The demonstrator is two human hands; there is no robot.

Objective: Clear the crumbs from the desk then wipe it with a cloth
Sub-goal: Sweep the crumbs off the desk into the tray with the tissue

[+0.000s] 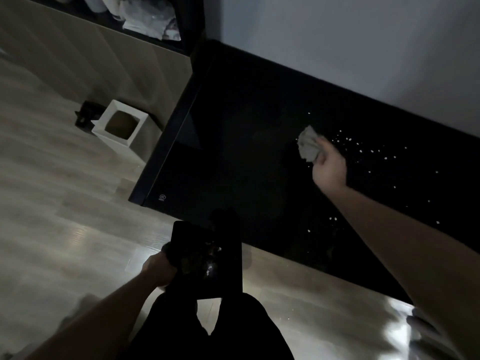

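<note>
Head view: the right hand (pixel 329 169) grips a crumpled grey cloth (pixel 308 144) on the glossy black desk (pixel 233 141); pale crumbs (pixel 374 151) scatter at its three o'clock. The left hand (pixel 158 268) clasps a flat black dustpan (pixel 207 261) at six o'clock.

1. This looks like a room in a home, dimly lit.
2. Pale wood-look plank flooring (pixel 65 203) covers the ground, and a plain light wall (pixel 363 48) rises behind a glossy black desk (pixel 233 152).
3. A small white square wastebasket (pixel 120 123) stands on the floor beside the desk.
4. A dark shelf (pixel 181 24) holds crumpled white bags or cloth (pixel 148 16).
</note>
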